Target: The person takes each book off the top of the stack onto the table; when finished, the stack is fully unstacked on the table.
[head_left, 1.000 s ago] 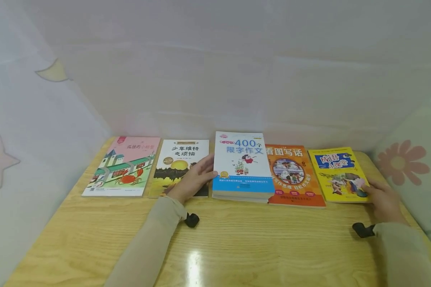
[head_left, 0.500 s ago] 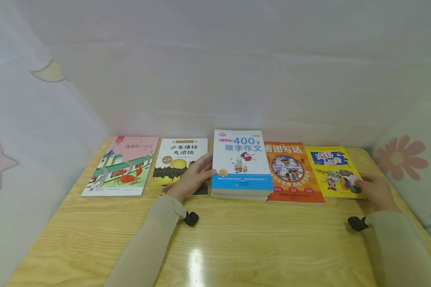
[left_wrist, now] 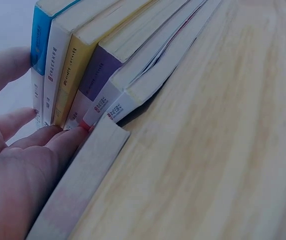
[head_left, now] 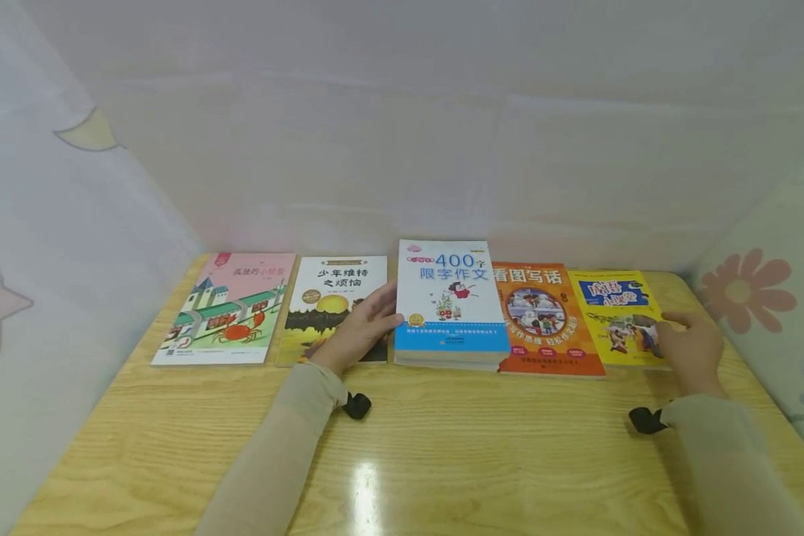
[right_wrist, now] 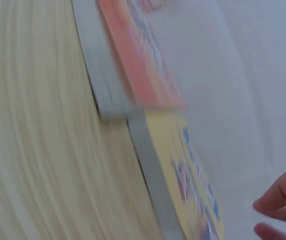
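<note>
The left hand (head_left: 360,331) lies flat with straight fingers against the side of the book stack (head_left: 450,305), holding it steady. The right hand (head_left: 691,348) rests loosely open on the yellow book (head_left: 613,313), keeping it flat on the counter (head_left: 442,454).

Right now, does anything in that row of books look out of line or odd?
Yes. The white and blue book sits on a stack, higher than the flat books beside it, and overlaps the orange book. The yellow book lies slightly askew.

Soft even light — blurred right-wrist view
</note>
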